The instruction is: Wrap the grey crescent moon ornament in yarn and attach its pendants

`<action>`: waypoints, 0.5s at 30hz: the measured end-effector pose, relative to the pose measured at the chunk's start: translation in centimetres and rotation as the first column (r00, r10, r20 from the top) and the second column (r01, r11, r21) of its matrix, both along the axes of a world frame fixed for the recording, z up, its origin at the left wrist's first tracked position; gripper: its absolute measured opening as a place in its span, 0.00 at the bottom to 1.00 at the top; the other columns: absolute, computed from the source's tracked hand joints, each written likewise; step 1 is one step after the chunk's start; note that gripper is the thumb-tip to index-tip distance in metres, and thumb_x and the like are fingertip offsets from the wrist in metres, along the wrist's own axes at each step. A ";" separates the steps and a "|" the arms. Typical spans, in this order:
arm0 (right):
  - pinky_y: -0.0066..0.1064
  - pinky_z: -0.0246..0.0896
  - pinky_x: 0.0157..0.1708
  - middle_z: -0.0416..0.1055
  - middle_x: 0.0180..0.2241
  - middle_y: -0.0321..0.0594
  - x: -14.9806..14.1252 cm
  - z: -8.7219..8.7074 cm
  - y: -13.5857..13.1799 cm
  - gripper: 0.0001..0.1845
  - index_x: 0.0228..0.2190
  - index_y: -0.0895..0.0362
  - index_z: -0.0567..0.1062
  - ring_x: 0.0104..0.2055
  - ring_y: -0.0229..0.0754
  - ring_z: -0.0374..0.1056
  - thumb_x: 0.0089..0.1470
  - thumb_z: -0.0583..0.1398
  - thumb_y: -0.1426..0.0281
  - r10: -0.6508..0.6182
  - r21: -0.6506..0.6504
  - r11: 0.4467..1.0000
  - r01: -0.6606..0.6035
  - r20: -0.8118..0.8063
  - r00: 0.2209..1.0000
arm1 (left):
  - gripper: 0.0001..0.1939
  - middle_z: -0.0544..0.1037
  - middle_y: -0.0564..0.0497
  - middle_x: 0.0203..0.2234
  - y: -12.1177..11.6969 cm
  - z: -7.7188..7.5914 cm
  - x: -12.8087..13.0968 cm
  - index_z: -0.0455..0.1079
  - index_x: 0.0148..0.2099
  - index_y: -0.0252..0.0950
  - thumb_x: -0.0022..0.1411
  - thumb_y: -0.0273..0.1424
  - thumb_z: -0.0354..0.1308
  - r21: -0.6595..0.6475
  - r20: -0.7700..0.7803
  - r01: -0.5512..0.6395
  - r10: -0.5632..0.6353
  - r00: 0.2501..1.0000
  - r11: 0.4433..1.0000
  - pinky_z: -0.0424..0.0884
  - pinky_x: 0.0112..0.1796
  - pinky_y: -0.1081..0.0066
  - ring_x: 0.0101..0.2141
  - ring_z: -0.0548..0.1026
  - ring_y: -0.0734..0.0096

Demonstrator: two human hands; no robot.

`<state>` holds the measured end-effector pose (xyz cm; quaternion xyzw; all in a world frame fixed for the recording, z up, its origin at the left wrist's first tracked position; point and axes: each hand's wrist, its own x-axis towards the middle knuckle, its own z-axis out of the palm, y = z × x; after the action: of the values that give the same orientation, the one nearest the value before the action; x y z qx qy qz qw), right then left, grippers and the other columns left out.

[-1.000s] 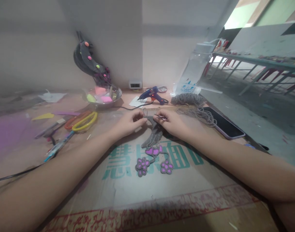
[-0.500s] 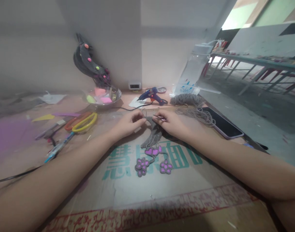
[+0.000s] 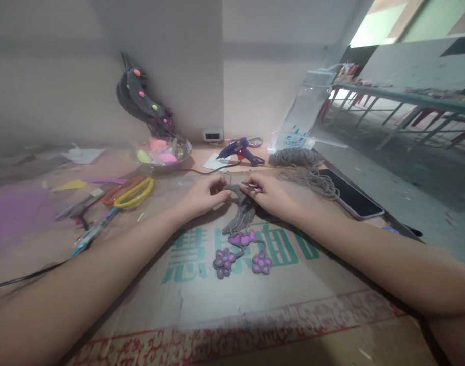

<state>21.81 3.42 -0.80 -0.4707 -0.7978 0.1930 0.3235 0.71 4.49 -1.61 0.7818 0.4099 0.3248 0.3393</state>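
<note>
A grey cord ornament (image 3: 240, 216) with purple flowers (image 3: 224, 260) lies on printed cardboard (image 3: 202, 284) in front of me. My left hand (image 3: 202, 195) pinches the grey cord at the ornament's top end, fingers closed. My right hand (image 3: 268, 194) is closed on a thin metal tool (image 3: 252, 186), perhaps tweezers, its tip at the same top end. The two hands almost meet there.
A bundle of grey cord (image 3: 301, 165) and a dark phone (image 3: 349, 195) lie right of my hands. A blue glue gun (image 3: 240, 150), a glass bowl of coloured bits (image 3: 160, 152), yellow-handled scissors (image 3: 131, 193) and a black decorated piece (image 3: 143, 101) stand behind and left.
The hands have barely shifted; my left fingers have closed in slightly toward the right hand at the ornament's top. Nothing else moved.
</note>
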 end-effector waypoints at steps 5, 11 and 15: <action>0.28 0.53 0.30 0.64 0.26 0.35 -0.1 0.4 -0.1 0.12 0.26 0.55 0.65 0.29 0.39 0.60 0.58 0.55 0.62 -0.017 -0.037 0.999 0.016 -0.027 0.999 | 0.17 0.73 0.53 0.32 0.3 -0.5 0.1 0.66 0.48 0.35 0.55 0.27 0.57 -0.101 0.191 0.100 -0.079 0.978 0.990 0.69 0.38 0.71 0.34 0.74 0.70; 0.28 0.51 0.28 0.59 0.23 0.32 -0.2 0.7 -0.4 0.13 0.24 0.54 0.62 0.28 0.38 0.57 0.58 0.53 0.62 -0.069 -0.060 0.996 0.065 -0.065 0.995 | 0.18 0.76 0.50 0.32 1.4 -1.1 -0.4 0.68 0.51 0.34 0.58 0.33 0.59 -0.088 0.233 -0.165 0.182 0.955 0.982 0.71 0.35 0.71 0.32 0.76 0.69; 0.28 0.51 0.28 0.60 0.24 0.33 -0.3 1.1 -0.7 0.12 0.25 0.54 0.63 0.28 0.38 0.57 0.57 0.53 0.63 -0.081 -0.077 0.994 0.077 -0.051 0.995 | 0.13 0.78 0.49 0.31 1.5 -0.9 -0.9 0.72 0.41 0.34 0.58 0.38 0.61 -0.074 0.205 -0.261 0.271 0.940 0.962 0.71 0.33 0.70 0.30 0.76 0.68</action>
<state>21.52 2.76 0.26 -0.5082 -0.7617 0.2225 0.3347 -0.19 5.98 -2.46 0.6718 0.4804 0.4402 0.3524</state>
